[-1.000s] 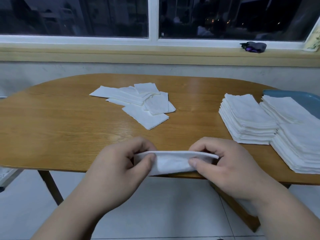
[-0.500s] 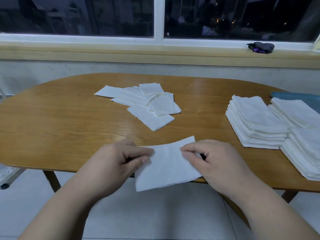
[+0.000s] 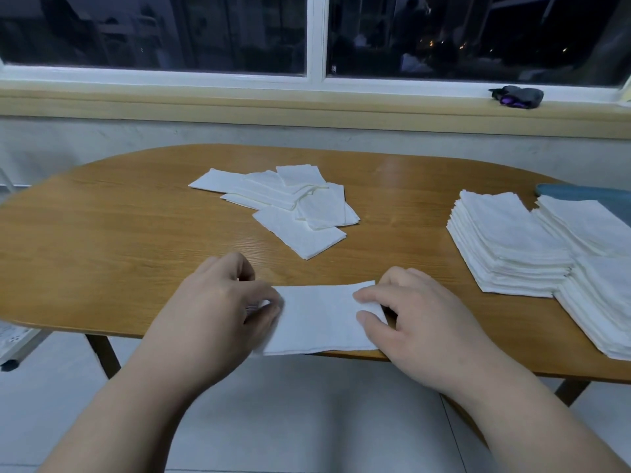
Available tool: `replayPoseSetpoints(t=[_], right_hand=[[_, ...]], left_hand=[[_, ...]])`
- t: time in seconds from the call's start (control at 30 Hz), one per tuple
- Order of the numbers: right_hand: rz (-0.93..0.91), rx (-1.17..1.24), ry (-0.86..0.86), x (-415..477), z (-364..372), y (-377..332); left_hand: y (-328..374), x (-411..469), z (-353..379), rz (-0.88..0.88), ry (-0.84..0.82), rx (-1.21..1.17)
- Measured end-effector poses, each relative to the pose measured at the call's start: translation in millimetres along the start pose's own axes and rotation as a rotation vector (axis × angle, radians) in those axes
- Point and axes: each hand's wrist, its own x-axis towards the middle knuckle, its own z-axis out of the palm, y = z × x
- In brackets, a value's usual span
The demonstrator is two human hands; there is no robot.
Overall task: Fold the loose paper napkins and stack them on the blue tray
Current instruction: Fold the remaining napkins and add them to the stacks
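Two hands work one napkin [image 3: 321,319] at six o'clock on the tabletop [image 3: 136,233]: left hand [image 3: 218,315] and right hand [image 3: 423,322], fingers [image 3: 372,294] curled, pinch its ends. Loose napkins [image 3: 283,199] at twelve, stacks [image 3: 512,240] at three.

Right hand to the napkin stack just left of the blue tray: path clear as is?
Probably yes: only bare table lies between the right hand and the stack, though the hand is pinching a napkin.

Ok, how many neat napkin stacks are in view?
3, all at right: left stack, rear stack by the blue tray, front stack cut by the frame; more may be hidden.
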Motion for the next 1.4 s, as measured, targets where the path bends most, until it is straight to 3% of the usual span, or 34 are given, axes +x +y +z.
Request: replayPoseSetpoints(t=[0.13,0.37,0.73,0.97,1.4], right_hand=[[0.032,0.023,0.005,-0.8,-0.2,-1.0],[0.198,0.286,0.058,25.2,-12.3,-9.3],[0.417,0.009,0.067,151.5,6.4,-2.4],[0.53,-0.088,0.088,178.5,27.1,4.9],[0.519,0.32,0.323,146.3,-10.1,-3.8]], left_hand=[[-4.4,-3.0,2.0,-0.049,-0.052,-0.087],[-15.2,-6.6,1.5,-0.12,-0.031,-0.15],[-18.3,-1.6,11.4,-0.104,0.036,-0.185],[-22.1,0.0,14.6,-0.101,0.043,-0.195],[-20.2,-0.9,12.1,-0.082,0.023,-0.154]])
